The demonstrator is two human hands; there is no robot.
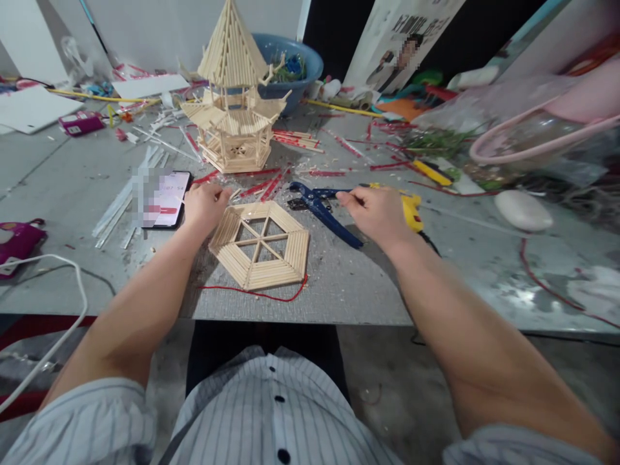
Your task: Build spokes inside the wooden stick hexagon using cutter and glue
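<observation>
A hexagonal frame of pale wooden sticks, with spokes meeting at its centre, lies flat on the table. At its upper left, my left hand is closed, thumb and fingers together; whatever is in the pinch is too small to make out. My right hand has its fingers closed at the end of one handle of the blue pliers, whose handles are spread apart. Behind the frame stands a pagoda model built of the same sticks. A red cord runs along the frame's near edge.
A phone lies by my left wrist beside clear glue sticks. A yellow tool sits behind my right hand. Farther back are red-wrapped sticks, a blue basin and a yellow cutter knife. A white cable hangs at left.
</observation>
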